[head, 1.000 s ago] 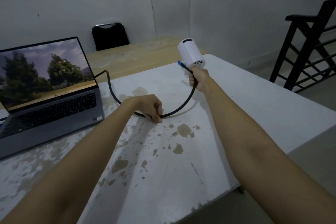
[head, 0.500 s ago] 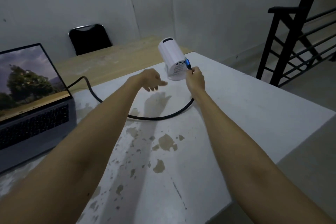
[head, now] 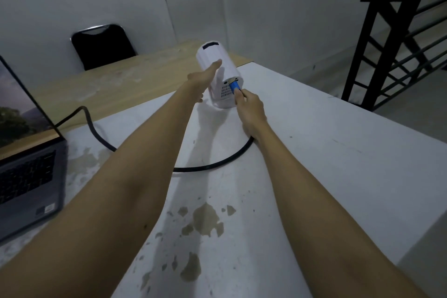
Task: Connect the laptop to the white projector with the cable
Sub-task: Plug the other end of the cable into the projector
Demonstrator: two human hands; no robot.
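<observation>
The white projector (head: 219,65) stands tilted on the white table (head: 326,143), its vented back face toward me. My left hand (head: 202,78) wraps its left side, thumb lying along the top; the fingers are hidden behind the body. My right hand (head: 250,109) pinches the cable's blue plug (head: 235,85), whose tip touches a port on the projector's back. The black cable (head: 212,166) curves across the table under my forearms back toward the open laptop (head: 26,172) at the left edge, screen lit.
A bare wooden tabletop (head: 108,84) adjoins the white table at the back, with a black chair (head: 102,45) behind it against the wall. A black stair railing (head: 396,38) stands at the right. Worn brown patches mark the near part of the table.
My left hand let go of the cable, reached forward and now grips the projector's side. My right hand brought the blue plug up against the projector's back. The view shifted right.
</observation>
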